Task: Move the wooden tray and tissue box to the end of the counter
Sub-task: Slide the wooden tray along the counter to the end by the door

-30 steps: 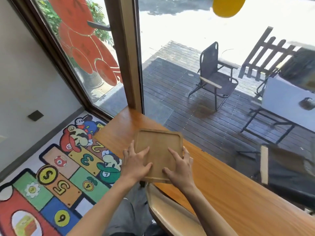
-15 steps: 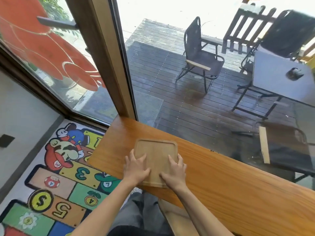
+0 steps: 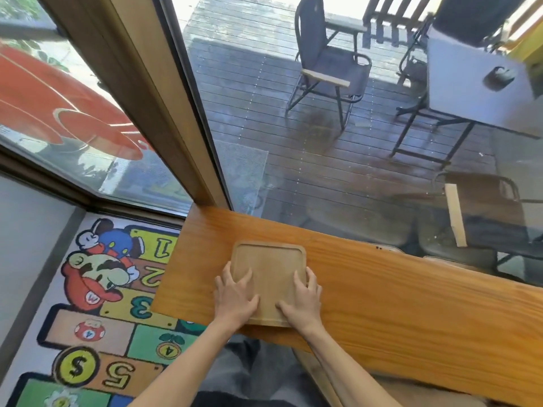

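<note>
— Where's the wooden tray (image 3: 269, 277) right now?

— Flat on the tabletop (image 3: 396, 292), close to its left end, at about seven o'clock from the middle of what I can see. Its near edge sits just short of the tabletop's front edge.

— And the hands?

— Both on it. The left hand (image 3: 235, 298) lies at the tray's eight o'clock corner, fingers spread, thumb resting inside the tray's shallow well, the other fingers running along the left rim. The right hand (image 3: 304, 301) mirrors it at the four o'clock corner, thumb inside, fingers wrapped on the right rim. So each one is pinching a side of the tray between thumb and fingers.

— Is it lifted?

— I can't tell; it looks to be lying on the wood.

— What's around it?

— Nothing else on that stretch of tabletop. At twelve o'clock the window frame (image 3: 164, 113) meets the tabletop's far corner. Through the glass, at one o'clock, a folding chair (image 3: 326, 60) stands on the deck, and a grey outdoor table (image 3: 470, 83) at two. Down at nine o'clock, a colourful hopscotch rug (image 3: 97, 304) covers the floor.

— The tissue box?

— Not in my sight.
</note>
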